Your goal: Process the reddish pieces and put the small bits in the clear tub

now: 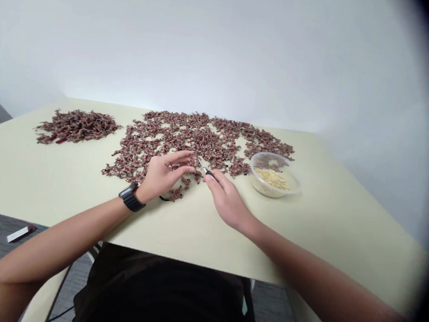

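Note:
My right hand (227,198) grips a small dark-handled tool (207,171) with a slim silver tip pointing up and left. That tip meets the fingertips of my left hand (166,173), whose thumb and fingers bend toward each other around something too small to make out. A black watch (132,196) is on the left wrist. Under and behind both hands spreads a wide layer of reddish-brown, shrivelled dried pieces (186,139). A few such pieces (177,193) lie closer to me, just beside the left hand.
At the right stands a clear plastic bowl (292,184) holding small yellow bits (272,179). Another heap of darker dried pieces (81,126) lies at the left. The pale yellow table (327,225) reaches back to a white wall. A small white-and-dark-red object (20,234) is on the floor.

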`<action>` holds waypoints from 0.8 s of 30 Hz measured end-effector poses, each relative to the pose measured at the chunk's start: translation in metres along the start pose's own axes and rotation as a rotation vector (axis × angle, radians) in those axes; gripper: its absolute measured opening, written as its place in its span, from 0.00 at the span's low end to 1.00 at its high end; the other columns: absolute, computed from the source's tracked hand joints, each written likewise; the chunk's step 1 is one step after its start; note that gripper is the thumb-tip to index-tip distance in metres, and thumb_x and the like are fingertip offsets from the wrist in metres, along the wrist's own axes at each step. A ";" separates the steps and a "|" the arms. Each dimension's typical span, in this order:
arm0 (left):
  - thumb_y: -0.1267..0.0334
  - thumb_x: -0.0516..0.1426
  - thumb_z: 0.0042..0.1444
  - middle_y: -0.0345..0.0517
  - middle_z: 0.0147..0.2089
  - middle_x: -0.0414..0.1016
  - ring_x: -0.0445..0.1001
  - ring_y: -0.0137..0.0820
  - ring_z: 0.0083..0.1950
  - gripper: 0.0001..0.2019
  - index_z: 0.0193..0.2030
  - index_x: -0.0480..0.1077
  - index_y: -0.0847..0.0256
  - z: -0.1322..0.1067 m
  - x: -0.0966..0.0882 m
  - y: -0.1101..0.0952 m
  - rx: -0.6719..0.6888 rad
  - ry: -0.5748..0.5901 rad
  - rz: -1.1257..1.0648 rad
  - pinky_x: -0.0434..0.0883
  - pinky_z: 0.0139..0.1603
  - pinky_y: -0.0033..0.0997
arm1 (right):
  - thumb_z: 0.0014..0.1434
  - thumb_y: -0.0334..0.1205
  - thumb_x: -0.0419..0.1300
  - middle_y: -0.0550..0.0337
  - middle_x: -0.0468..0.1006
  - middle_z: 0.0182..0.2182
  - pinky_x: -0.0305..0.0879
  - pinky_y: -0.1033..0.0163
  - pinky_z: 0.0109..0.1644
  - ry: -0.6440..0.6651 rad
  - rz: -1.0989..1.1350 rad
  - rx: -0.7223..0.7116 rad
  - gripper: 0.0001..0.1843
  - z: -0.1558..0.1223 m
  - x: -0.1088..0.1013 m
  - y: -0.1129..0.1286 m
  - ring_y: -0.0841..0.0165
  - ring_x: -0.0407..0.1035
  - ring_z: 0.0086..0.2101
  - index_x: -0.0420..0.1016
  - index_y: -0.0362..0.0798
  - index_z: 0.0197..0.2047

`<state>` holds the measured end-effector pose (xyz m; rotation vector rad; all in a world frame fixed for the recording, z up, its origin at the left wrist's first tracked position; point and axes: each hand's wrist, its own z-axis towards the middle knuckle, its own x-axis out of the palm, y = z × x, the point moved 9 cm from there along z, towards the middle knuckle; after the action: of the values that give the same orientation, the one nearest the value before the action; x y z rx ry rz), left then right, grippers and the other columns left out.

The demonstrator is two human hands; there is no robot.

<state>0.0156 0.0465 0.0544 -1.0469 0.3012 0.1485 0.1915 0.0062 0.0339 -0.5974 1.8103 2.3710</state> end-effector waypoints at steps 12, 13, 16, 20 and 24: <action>0.56 0.70 0.53 0.54 0.47 0.84 0.82 0.36 0.46 0.24 0.56 0.79 0.62 -0.004 0.030 0.032 -0.380 0.239 -0.623 0.77 0.52 0.35 | 0.70 0.49 0.53 0.47 0.75 0.50 0.66 0.52 0.49 -0.085 -0.525 -0.325 0.19 0.002 -0.009 0.012 0.54 0.70 0.47 0.66 0.49 0.59; 0.56 0.70 0.53 0.54 0.46 0.84 0.82 0.35 0.44 0.24 0.57 0.79 0.61 -0.005 0.030 0.031 -0.380 0.243 -0.618 0.77 0.50 0.34 | 0.70 0.49 0.53 0.47 0.75 0.49 0.66 0.52 0.49 -0.081 -0.531 -0.324 0.19 0.002 -0.009 0.011 0.54 0.71 0.47 0.66 0.49 0.58; 0.56 0.70 0.53 0.52 0.46 0.84 0.81 0.32 0.41 0.25 0.58 0.79 0.59 -0.006 0.031 0.031 -0.384 0.259 -0.597 0.76 0.47 0.32 | 0.70 0.50 0.52 0.47 0.75 0.48 0.67 0.52 0.48 -0.073 -0.540 -0.321 0.18 0.002 -0.008 0.011 0.54 0.71 0.46 0.66 0.49 0.58; 0.54 0.70 0.54 0.51 0.47 0.83 0.80 0.33 0.45 0.25 0.58 0.79 0.58 -0.007 0.031 0.029 -0.392 0.262 -0.596 0.76 0.49 0.33 | 0.71 0.49 0.52 0.48 0.76 0.47 0.67 0.52 0.49 -0.058 -0.532 -0.324 0.17 0.001 -0.007 0.012 0.55 0.72 0.45 0.66 0.50 0.57; 0.53 0.68 0.57 0.52 0.50 0.82 0.79 0.34 0.47 0.23 0.58 0.79 0.58 -0.008 0.034 0.022 -0.369 0.295 -0.599 0.75 0.49 0.33 | 0.71 0.49 0.52 0.48 0.76 0.48 0.66 0.52 0.49 -0.054 -0.539 -0.325 0.17 0.001 -0.007 0.012 0.54 0.72 0.46 0.65 0.50 0.57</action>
<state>0.0408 0.0498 0.0220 -1.4850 0.2169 -0.5111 0.1938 0.0051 0.0475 -0.9076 1.0604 2.2654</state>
